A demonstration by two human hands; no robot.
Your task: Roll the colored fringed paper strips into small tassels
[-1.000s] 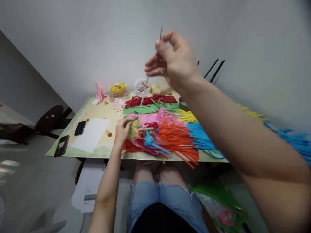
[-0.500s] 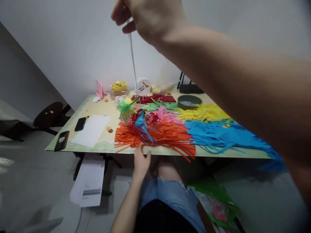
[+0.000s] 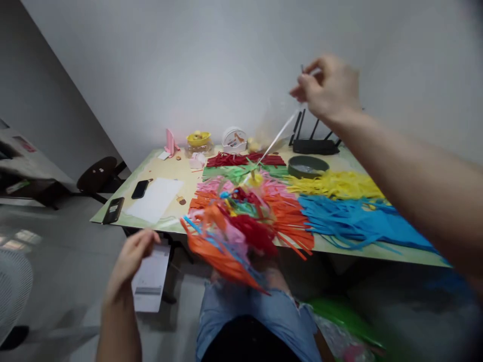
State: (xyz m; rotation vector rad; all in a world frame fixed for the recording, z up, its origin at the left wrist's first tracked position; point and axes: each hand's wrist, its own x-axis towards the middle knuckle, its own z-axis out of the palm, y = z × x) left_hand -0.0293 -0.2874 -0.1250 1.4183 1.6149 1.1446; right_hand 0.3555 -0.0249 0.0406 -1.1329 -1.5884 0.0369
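My right hand [image 3: 328, 88] is raised above the back of the table, fingers pinched on a white string [image 3: 281, 133]. A thin dark tip pokes up from those fingers. The string slants down to a bunch of tissue-paper tassels [image 3: 237, 236] in orange, red, pink, blue and green. The bunch hangs tilted over the table's front edge and my lap, blurred by motion. Left of the table edge, my left hand [image 3: 134, 256] is closed, apart from the tassels; what it holds, if anything, I cannot make out.
Fringed paper strips lie on the table [image 3: 171, 166]: orange [image 3: 294, 226], blue [image 3: 350, 221], yellow [image 3: 335, 185] and dark red [image 3: 222, 160]. A round dark green tin [image 3: 307, 166], a black router [image 3: 315, 147], white paper [image 3: 154, 198] and two phones [image 3: 140, 189] are there too.
My right hand has moved right and farther from the camera. The tassel bunch has swung forward off the table toward my lap. My left hand has moved left, away from the table edge, and closed.
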